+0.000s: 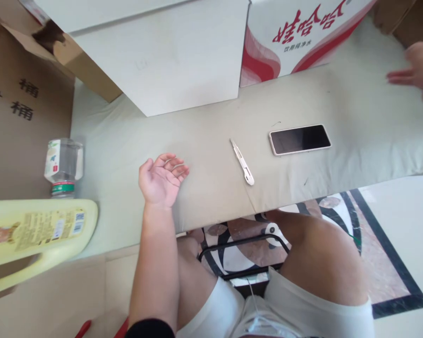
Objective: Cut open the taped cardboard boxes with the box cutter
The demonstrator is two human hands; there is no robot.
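My left hand (pixel 164 180) rests palm up over the pale cloth, fingers apart and slightly curled, with nothing in it. To its right lies a white utility knife (pixel 243 163), apart from the hand. Farther right, a smartphone (pixel 300 139) with a dark screen and a light case lies flat. At the right edge of the view is my right hand (pixel 421 72), slightly blurred and partly cut off. Its visible fingers stretch leftward above the cloth, near a brown cardboard box (pixel 396 19), and no object shows in them.
Behind stand a large white box (pixel 183 61) and a red-and-white water carton (pixel 299 37). On the left are a cardboard box (pixel 24 141), a clear plastic bottle (pixel 67 162) lying cap toward me, and a yellow jug (pixel 49 234). The cloth-covered surface (pixel 211 188) ends above my knees.
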